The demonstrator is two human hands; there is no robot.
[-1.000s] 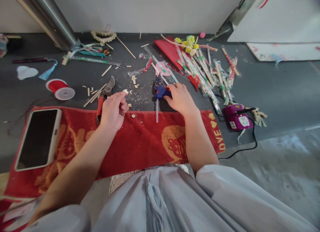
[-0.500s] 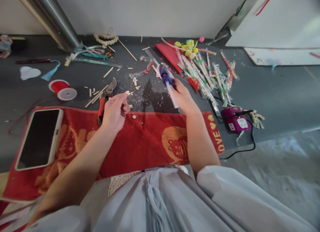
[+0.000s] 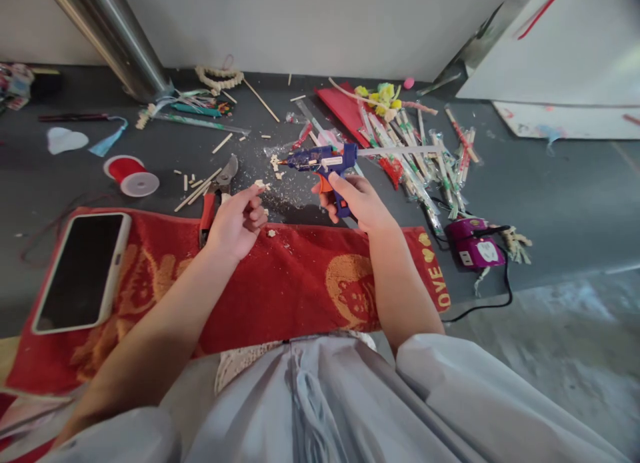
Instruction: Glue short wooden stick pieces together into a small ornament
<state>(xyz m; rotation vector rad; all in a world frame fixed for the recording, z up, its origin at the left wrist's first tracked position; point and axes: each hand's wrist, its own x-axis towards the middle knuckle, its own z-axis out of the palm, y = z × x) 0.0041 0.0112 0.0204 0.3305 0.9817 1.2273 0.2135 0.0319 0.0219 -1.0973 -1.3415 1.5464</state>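
Observation:
My right hand (image 3: 363, 202) is wrapped round the handle of a blue hot glue gun (image 3: 345, 158) with an orange trigger. The gun is raised above the table, its nozzle pointing left and a long clear glue stick (image 3: 397, 151) sticking out of its back. Between thumb and fingertip, my left hand (image 3: 237, 222) pinches a small cream-coloured piece (image 3: 259, 183); its exact shape is too small to make out. Close behind that hand lie pruning shears (image 3: 229, 172) with red handles, partly covered by it. Small pale bits (image 3: 275, 163) are scattered on the table below the nozzle.
A red towel (image 3: 295, 283) lines the table's front edge, with a phone (image 3: 83, 273) on its left end. A red ribbon spool (image 3: 131, 175) stands behind. Wrapped sticks (image 3: 400, 143) pile up at the right, near a purple power socket block (image 3: 475, 243) with a black cord.
My right hand has lifted the glue gun off the table and turned it, so that its nozzle now points left toward the piece. My left hand keeps its pinch almost in place.

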